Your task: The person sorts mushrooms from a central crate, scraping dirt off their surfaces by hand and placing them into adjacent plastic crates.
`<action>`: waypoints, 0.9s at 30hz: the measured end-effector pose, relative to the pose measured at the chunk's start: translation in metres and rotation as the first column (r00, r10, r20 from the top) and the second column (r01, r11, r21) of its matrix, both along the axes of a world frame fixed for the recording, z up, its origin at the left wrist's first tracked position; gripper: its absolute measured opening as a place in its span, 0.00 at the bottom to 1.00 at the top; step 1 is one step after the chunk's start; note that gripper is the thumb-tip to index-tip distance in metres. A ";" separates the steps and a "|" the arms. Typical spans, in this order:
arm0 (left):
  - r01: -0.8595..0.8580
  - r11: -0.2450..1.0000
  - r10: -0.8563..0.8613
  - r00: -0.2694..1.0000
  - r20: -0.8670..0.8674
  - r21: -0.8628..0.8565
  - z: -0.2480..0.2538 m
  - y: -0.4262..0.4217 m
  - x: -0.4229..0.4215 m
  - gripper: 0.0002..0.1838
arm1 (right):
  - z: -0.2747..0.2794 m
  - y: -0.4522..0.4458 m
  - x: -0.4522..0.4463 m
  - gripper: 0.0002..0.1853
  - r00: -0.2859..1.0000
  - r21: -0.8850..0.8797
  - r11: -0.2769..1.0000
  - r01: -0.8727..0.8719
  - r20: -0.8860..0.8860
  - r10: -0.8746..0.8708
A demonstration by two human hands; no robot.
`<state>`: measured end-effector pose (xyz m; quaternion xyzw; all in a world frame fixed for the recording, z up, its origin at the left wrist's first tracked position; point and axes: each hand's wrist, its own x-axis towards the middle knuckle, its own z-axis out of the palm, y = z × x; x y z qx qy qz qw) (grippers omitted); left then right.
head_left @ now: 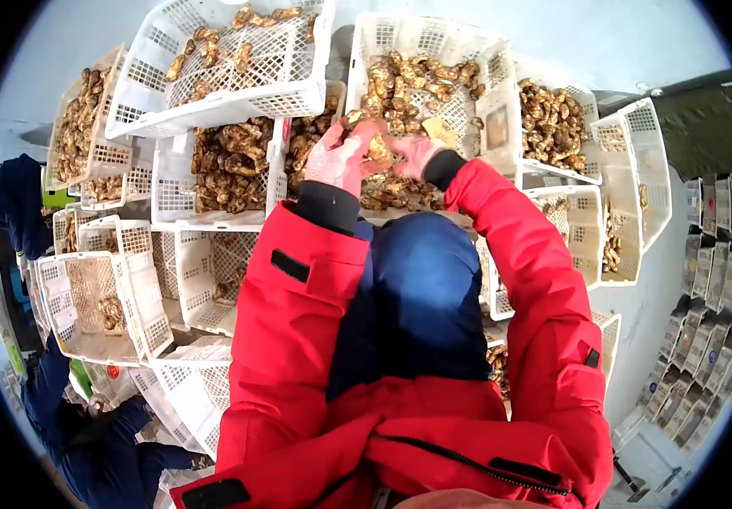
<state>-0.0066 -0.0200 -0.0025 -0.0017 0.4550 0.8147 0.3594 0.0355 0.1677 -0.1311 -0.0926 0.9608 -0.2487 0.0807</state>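
Observation:
Brown-and-cream mushrooms, apparently matsutake, fill the white plastic basket (491, 127) in front of me. My left hand (340, 159) is closed around a mushroom (378, 149) above that basket's near part. My right hand (417, 153) meets it from the other side, its fingers bent against the same mushroom. More mushrooms (400, 85) lie loose in the basket beyond my hands. A tan card (441, 132) lies just beyond my right hand. The fingertips are partly hidden by the mushroom and by each other.
A raised white basket (285, 103) with scattered mushrooms stands at upper left, above a fuller one (232, 165). Another full basket (552, 127) is on the right, beside tilted baskets (647, 161). A person in dark clothing (98, 441) is at lower left. Stacked packages (714, 280) line the far right.

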 end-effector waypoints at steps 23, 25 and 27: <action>-0.030 0.976 -0.044 0.943 0.331 0.215 0.012 0.005 -0.003 0.17 | 0.057 -0.009 0.061 0.06 0.932 -0.731 -0.599 0.325 0.354 0.074; 0.037 0.925 -0.165 0.935 0.313 0.377 0.002 0.004 -0.008 0.17 | 0.070 -0.007 0.068 0.07 0.916 -0.762 -0.565 0.316 0.400 -0.027; 0.112 0.807 -0.308 0.918 0.251 0.581 -0.027 0.001 -0.019 0.19 | 0.092 0.003 0.094 0.17 0.902 -0.810 -0.498 0.310 0.416 -0.115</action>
